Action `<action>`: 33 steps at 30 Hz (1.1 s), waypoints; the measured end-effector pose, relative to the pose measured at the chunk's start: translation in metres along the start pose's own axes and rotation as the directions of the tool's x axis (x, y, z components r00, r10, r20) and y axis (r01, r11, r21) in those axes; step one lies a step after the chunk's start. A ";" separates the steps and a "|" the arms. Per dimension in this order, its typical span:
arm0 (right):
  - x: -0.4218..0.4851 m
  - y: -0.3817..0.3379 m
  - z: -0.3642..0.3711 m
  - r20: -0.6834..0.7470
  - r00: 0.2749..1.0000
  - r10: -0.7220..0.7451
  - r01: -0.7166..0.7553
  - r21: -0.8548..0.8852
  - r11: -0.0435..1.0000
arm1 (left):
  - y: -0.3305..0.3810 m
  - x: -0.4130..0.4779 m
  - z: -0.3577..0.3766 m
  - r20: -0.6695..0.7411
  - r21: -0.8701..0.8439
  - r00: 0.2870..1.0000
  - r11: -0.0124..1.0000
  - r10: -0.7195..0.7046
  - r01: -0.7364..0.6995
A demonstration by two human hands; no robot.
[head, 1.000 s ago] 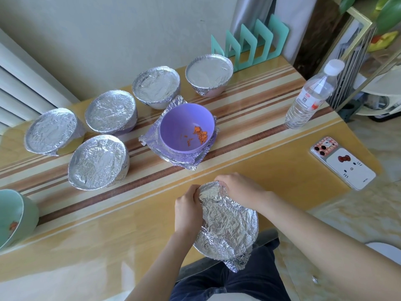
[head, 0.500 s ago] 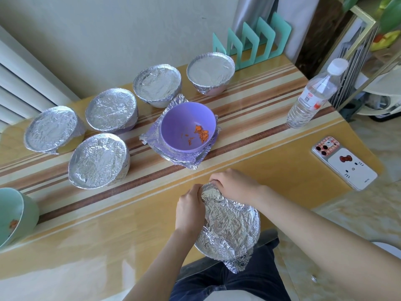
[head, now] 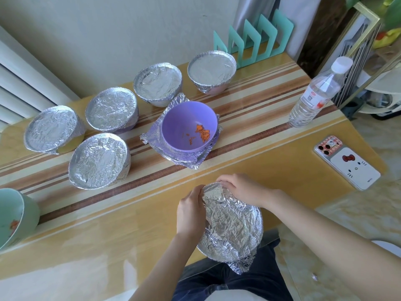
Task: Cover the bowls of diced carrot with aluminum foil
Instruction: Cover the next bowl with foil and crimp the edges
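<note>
Bright, soft daylight, wide-angle view.
A pale sheen lies on the glossy table at its near edge; the foil glints without burning out. Shadows under the bowls are faint. Straight lines bow toward the edges, and the corners look slightly soft.

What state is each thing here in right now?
Near bowl: foil on, gripped by left hand and right hand.
Five far bowls: foil-covered.
Purple bowl: uncovered, on foil sheets.
Green bowl: uncovered.
Bottle: upright, capped.
Phone: face down.
</note>
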State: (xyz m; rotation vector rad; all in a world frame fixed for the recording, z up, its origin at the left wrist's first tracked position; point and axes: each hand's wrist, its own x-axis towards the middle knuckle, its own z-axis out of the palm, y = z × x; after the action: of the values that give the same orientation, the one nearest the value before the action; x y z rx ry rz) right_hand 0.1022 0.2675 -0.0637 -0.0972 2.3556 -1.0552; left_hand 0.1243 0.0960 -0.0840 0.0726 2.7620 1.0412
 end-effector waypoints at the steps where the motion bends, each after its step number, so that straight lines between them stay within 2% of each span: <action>1: -0.003 0.002 -0.001 -0.003 1.000 0.004 -0.004 0.014 1.000 | 0.000 -0.001 0.001 -0.007 -0.003 1.000 1.000 0.000 0.000; 6: -0.007 0.005 0.003 -0.048 0.999 -0.020 0.022 0.031 0.999 | 0.001 -0.006 0.004 -0.007 0.011 1.000 1.000 -0.005 0.005; 15: -0.020 0.005 0.002 -0.260 0.965 -0.046 0.066 0.069 0.995 | 0.005 -0.019 -0.010 -0.032 0.066 0.995 0.993 -0.097 0.099; 21: -0.013 0.008 0.004 -0.281 0.958 -0.048 0.036 -0.047 0.998 | 0.009 0.004 -0.003 -0.057 -0.035 0.993 0.994 0.103 -0.105; 25: -0.010 0.003 0.002 -0.247 0.967 -0.059 0.020 -0.160 0.987 | 0.009 0.015 0.002 -0.079 -0.034 0.992 0.994 0.101 -0.104; 29: -0.002 0.002 -0.001 -0.212 0.975 -0.066 -0.017 -0.366 0.930 | 0.010 0.019 0.005 -0.112 -0.028 0.989 0.995 0.095 -0.098; 33: 0.000 -0.005 0.002 -0.217 0.965 -0.145 0.055 -0.372 0.926 | 0.010 0.019 0.006 -0.120 -0.022 0.988 0.995 0.093 -0.097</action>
State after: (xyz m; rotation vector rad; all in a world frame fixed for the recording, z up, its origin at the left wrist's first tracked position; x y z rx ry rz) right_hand 0.1024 0.2625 -0.0612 -0.2420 2.7745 -0.6921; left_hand 0.1064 0.1091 -0.0851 0.1446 2.8747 1.1425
